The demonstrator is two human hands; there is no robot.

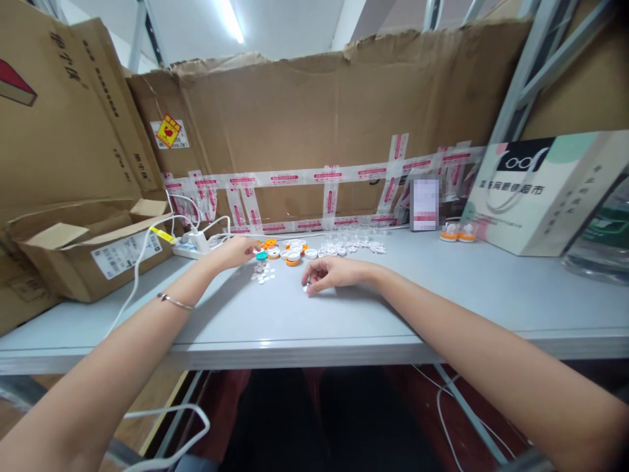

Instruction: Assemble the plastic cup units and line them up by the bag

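Observation:
My left hand [239, 252] reaches to the cluster of round plastic parts, its fingers drawn together beside a teal ring-shaped part [261, 256]. What the fingertips hold, if anything, is too small to tell. My right hand [334, 273] rests low over the table, thumb and fingers pinched on a small white disc [306, 288]. Between the hands sit orange and white round parts [293, 258]. Several loose white discs [263, 273] are scattered just below the teal part. Behind my right hand lies a row of small white and clear pieces [351, 248].
A phone [424, 204] leans at the back, with orange-based clear parts [457, 232] beside it. A paper bag [535, 196] and a large clear bottle [602, 229] stand right. A power strip [189, 246] with white cables and an open carton [98, 249] are left.

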